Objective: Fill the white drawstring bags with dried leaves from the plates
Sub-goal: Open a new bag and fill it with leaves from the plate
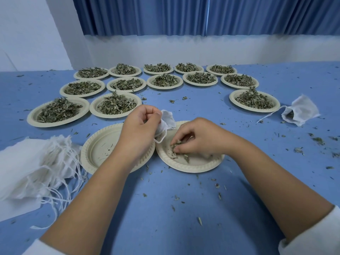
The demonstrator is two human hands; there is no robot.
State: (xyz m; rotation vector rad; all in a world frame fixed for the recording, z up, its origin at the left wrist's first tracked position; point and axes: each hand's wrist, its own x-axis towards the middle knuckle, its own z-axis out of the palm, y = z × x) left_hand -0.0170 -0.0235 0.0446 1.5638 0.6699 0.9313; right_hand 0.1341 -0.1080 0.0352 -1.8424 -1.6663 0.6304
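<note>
1. The left hand point(139, 126) is curled, with thumb and fingers pinching a white bag point(168, 120) by its top edge. The bag hangs just above the far rim of the near right plate point(184, 167), and its drawstring loops down below the hand.
2. The right hand point(198, 137) is bent over the same plate, its fingertips pinched on a small tuft of leaves point(174, 145) just below the bag.
3. Only a few leaf scraps lie on this plate. The near left plate point(99, 150) touches it on the left and holds only crumbs; the left wrist crosses over it.
4. Thirteen full plates point(255, 110) stand farther off: two on the left, one on the right, and two rows of five across the far side.
5. A pile of flat bags point(31, 166) lies at the near left, beside the near left plate, with strings trailing toward the table's near edge.
6. One filled bag point(299, 112) lies far right, just beside the right full plate. Its mouth is open and shows leaves, and its string is stretched left.
7. Leaf bits are scattered over the blue table point(156, 218), thickest on the right.
8. A blue curtain point(202, 15) hangs behind the table above a white wall.
</note>
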